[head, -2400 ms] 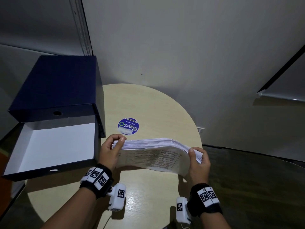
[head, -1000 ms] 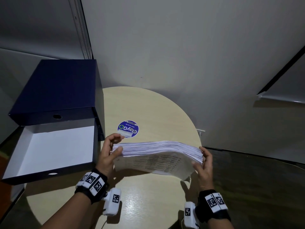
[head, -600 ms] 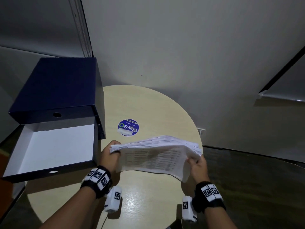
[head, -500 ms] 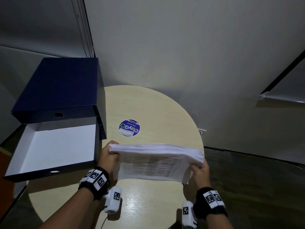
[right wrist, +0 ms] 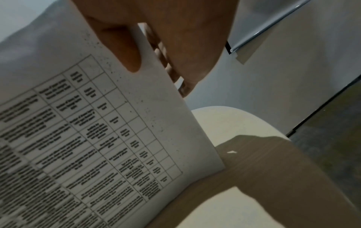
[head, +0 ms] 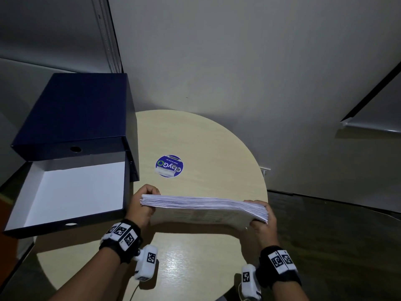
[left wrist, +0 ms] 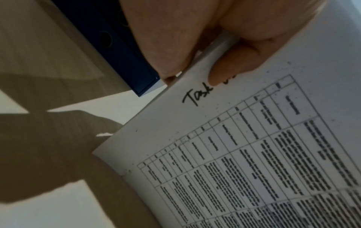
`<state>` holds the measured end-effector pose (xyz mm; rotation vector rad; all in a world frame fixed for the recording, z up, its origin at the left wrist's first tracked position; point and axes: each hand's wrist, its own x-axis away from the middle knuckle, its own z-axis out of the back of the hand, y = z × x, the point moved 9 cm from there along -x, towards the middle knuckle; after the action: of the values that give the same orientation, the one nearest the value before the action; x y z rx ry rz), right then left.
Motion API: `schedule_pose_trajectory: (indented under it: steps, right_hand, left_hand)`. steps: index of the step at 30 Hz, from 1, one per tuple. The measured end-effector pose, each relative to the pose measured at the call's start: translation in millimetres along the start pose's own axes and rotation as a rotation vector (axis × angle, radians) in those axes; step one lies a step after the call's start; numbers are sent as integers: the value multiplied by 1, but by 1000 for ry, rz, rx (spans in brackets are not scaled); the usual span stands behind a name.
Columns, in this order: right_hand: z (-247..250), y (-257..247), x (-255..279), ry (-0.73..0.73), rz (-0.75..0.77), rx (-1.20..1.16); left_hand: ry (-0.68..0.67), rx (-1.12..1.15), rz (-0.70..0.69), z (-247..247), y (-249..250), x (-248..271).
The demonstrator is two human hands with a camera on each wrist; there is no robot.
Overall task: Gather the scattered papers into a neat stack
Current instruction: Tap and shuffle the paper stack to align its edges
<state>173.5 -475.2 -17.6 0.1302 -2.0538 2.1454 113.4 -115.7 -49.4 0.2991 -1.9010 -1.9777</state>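
Squaring step, by the look of it. Paper stack [head: 204,208] held on edge above the round table [head: 206,140], at 6 o'clock from the blue sticker [head: 169,165]. Left hand [head: 141,206] and right hand [head: 263,224] gripping opposite ends, fingers curled. Next: tapping the lower edge down, probably, evening the fanned right end.

1 paper stack [head: 204,206], 2 hands, 1 open blue box [head: 71,118], 1 round sticker [head: 169,166], 1 table [head: 201,137].

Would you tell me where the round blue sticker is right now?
In the head view the round blue sticker lies on the round table, right of the open blue box, beyond the held paper stack.
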Motion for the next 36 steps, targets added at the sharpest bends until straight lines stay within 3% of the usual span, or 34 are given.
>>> schedule_pose_trajectory:
  steps: [6,19,23,25,27,29,32,36]
  right_hand:
    - [-18,-20,10,-97,-30,-110]
    - [-24,-8,7,-71,-106,-25]
    - [-13,-3,-14,56,-50,201]
    - [-14,-35,-18,167,168,380]
    - [-55,-82,-7,76,526,770]
    - [-109,-101,8,-188,722,1029]
    - [-142,-108,20,-528,738,946]
    - [-136,-124,28,-647,639,628]
  left_hand:
    - [-4,-42,13,-2,0,-3]
    - [-32,-70,19,-8,-2,-8]
    - [-85,-179,-56,-20,16,-2]
    - [-115,-238,-177,-29,43,-1]
    - [-157,-376,-366,-45,80,0]
    - [-208,-520,-559,-66,115,7]
    - [-234,-603,-707,-82,155,13]
    - [-151,-639,-711,-70,183,7]
